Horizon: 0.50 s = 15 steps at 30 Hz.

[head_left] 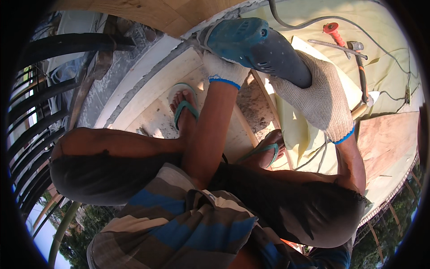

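A teal and dark grey power tool [251, 40] is held against a seam where a curved wooden panel [179, 13] meets a pale board. My left hand [226, 67], in a white knit glove with blue cuff, is closed under its front part, partly hidden by the tool. My right hand [320, 96], gloved alike, grips the grey rear body. Just right of it lie a hammer [361, 71], a red-handled tool [332, 30] and a thin metal bar [336, 47] on pale yellow sheeting [376, 40].
My sandalled feet [183, 107] are on dusty boards below a grey-streaked curved step [134, 89]. Black metal railings [40, 89] run along the left. Cables [313, 18] cross the sheeting, and a plywood piece [385, 143] lies at the right, with greenery beyond the edge.
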### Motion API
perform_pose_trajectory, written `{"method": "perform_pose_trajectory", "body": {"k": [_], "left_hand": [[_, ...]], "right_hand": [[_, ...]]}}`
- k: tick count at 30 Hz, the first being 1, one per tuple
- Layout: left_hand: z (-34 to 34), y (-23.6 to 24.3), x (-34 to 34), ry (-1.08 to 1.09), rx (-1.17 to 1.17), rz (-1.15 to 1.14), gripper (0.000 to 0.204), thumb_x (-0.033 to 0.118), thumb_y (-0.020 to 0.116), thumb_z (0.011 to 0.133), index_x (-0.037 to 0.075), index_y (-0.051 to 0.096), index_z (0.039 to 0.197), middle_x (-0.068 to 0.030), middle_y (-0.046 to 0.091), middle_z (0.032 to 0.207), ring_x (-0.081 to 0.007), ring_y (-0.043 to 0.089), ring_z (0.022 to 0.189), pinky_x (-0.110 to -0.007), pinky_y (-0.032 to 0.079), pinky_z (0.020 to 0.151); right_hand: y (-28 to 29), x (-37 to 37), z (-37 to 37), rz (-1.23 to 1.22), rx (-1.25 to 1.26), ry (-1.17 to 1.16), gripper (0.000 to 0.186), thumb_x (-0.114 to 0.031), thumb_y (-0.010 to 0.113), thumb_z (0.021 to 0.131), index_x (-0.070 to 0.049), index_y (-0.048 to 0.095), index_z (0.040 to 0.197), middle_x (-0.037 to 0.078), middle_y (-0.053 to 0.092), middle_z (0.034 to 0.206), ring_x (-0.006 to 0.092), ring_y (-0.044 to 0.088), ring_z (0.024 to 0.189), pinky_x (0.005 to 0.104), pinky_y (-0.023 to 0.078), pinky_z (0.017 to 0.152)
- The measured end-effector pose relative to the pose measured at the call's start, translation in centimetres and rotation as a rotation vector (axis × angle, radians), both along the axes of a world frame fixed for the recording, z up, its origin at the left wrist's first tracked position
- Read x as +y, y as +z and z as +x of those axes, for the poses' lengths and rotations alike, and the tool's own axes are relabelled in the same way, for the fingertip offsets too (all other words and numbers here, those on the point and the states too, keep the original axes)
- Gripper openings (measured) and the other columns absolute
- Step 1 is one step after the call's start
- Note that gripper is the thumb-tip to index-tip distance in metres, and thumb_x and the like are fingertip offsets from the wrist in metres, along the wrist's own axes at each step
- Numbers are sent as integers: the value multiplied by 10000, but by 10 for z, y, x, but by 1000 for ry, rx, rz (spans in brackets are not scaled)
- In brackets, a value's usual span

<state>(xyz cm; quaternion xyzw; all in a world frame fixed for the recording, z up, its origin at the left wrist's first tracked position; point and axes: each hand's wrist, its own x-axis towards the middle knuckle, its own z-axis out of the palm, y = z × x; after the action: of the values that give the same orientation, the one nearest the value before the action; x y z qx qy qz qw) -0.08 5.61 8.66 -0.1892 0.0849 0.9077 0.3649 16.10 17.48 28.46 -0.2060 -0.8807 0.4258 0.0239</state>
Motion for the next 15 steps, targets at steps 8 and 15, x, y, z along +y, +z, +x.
{"method": "perform_pose_trajectory", "body": {"k": [8, 15], "left_hand": [[0, -31, -20, -115, -421, 617, 649, 659, 430, 1154, 147, 695, 1452, -100, 703, 1493, -347, 625, 1429, -579, 507, 1218], [12, -12, -22, -189, -99, -14, 574, 589, 453, 1158, 150, 692, 1442, -98, 709, 1483, -320, 655, 1395, -518, 529, 1197]], "right_hand": [[-15, 11, 13, -110, -60, -2, 454, -319, 861, 937, -29, 792, 1279, 163, 826, 981, 278, 801, 895, 409, 617, 870], [-29, -2, 44, -272, -116, -80, 492, -181, 829, 923, -31, 749, 1384, 122, 834, 1094, 175, 750, 1018, 381, 597, 970]]}}
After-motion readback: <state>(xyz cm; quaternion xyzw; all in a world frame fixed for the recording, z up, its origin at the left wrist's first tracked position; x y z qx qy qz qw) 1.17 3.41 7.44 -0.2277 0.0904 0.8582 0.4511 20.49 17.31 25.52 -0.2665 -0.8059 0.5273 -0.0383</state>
